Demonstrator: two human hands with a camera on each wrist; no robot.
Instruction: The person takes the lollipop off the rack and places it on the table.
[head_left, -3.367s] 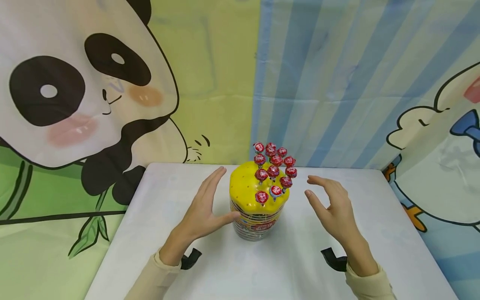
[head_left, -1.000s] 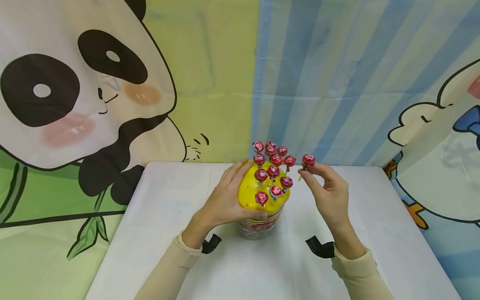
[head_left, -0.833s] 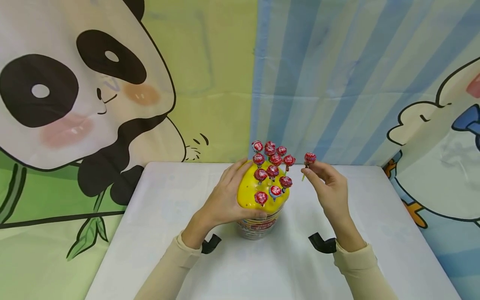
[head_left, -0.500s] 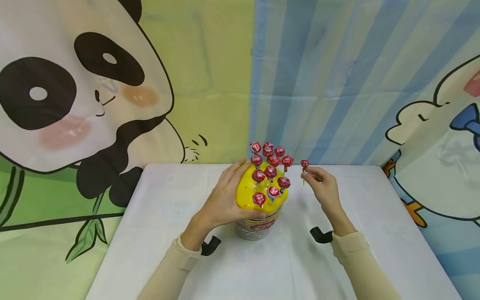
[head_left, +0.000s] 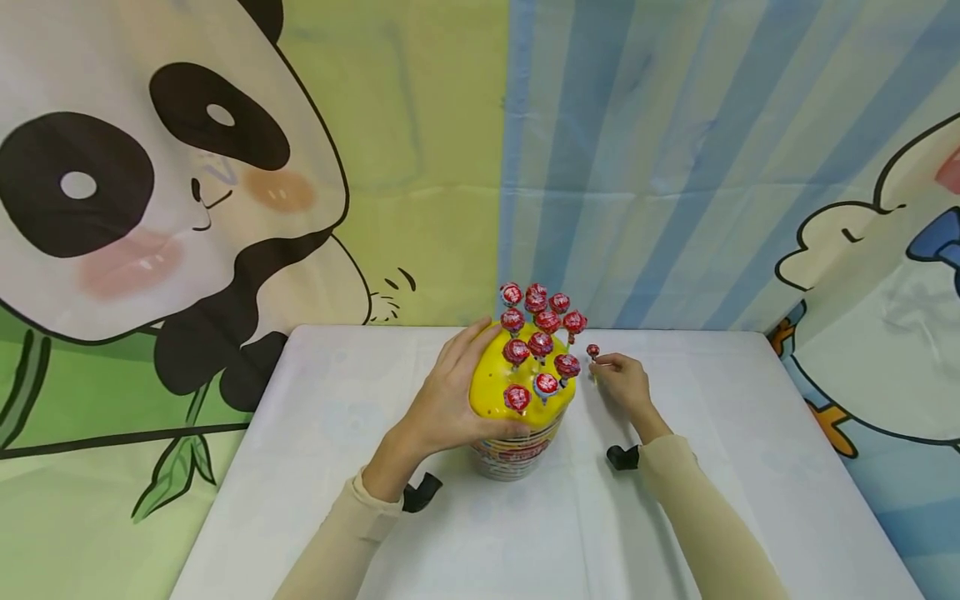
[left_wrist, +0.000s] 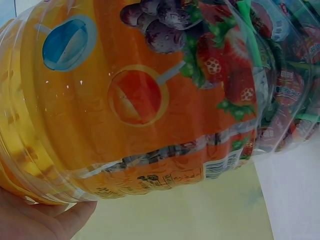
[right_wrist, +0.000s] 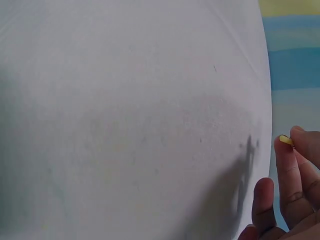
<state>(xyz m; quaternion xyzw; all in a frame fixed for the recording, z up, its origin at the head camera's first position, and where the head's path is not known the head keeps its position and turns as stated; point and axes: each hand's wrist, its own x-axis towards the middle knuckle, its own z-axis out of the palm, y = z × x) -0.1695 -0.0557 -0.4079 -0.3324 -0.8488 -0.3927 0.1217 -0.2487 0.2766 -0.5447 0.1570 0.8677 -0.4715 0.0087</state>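
A clear plastic jar point(head_left: 517, 457) with a yellow lid point(head_left: 491, 385) stands upright on the table. Several red-wrapped lollipops point(head_left: 540, 343) stick up from holes in that lid. My left hand point(head_left: 450, 404) grips the lid from the left, thumb across the front. In the left wrist view the jar's orange label point(left_wrist: 145, 115) shows fruit pictures, with more wrapped candy seen inside. Right of the jar, my right hand point(head_left: 626, 385) pinches a single lollipop point(head_left: 592, 351) by its stick, low over the table and apart from the jar. The yellow stick end point(right_wrist: 286, 140) shows between thumb and finger.
A white cloth covers the table point(head_left: 375, 367). Behind it hangs a printed curtain point(head_left: 600, 167) with a panda point(head_left: 180, 192) at left and a white cartoon figure at right. Black straps point(head_left: 622, 457) sit at both wrists.
My left hand moved in from beside the jar to grip its lid. The right hand pulled a lollipop from the lid's right side, moved it right, then lowered it toward the table.
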